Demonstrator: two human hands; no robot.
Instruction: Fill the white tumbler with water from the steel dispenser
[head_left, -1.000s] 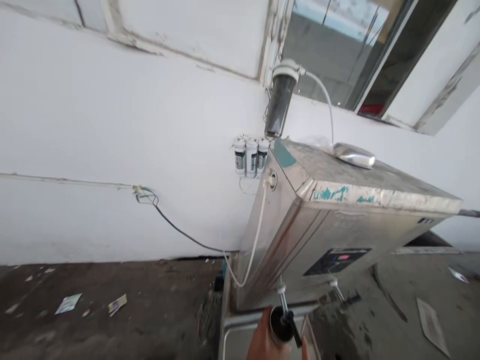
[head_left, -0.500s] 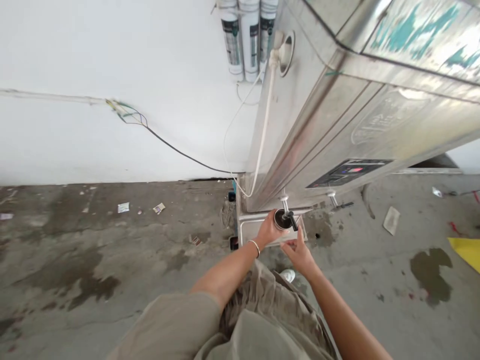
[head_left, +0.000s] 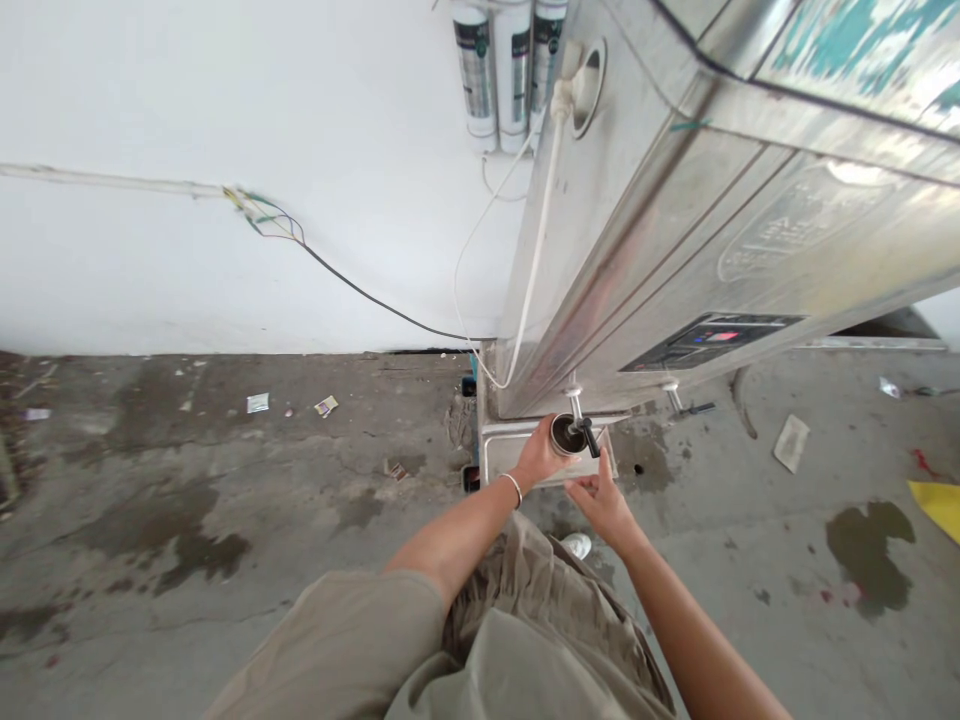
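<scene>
Your left hand [head_left: 536, 455] grips a dark cup [head_left: 565, 434], fingers [head_left: 541, 440] closed around its side, mouth up under the black tap lever [head_left: 591, 437] of the stainless water dispenser [head_left: 637, 250]. Your right hand [head_left: 600, 505] is open, holding nothing, its extended fingers [head_left: 603, 468] just below the lever, above the drip tray [head_left: 510, 452].

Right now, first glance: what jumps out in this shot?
A large stainless-steel water dispenser with peeling teal paint fills the upper right, a white hose running down its side. At its lower end, the left hand grips a dark-rimmed cylindrical cup at a black-handled tap, the right hand just below. Three white cylindrical filter cartridges sit against the white wall at top centre.
</scene>
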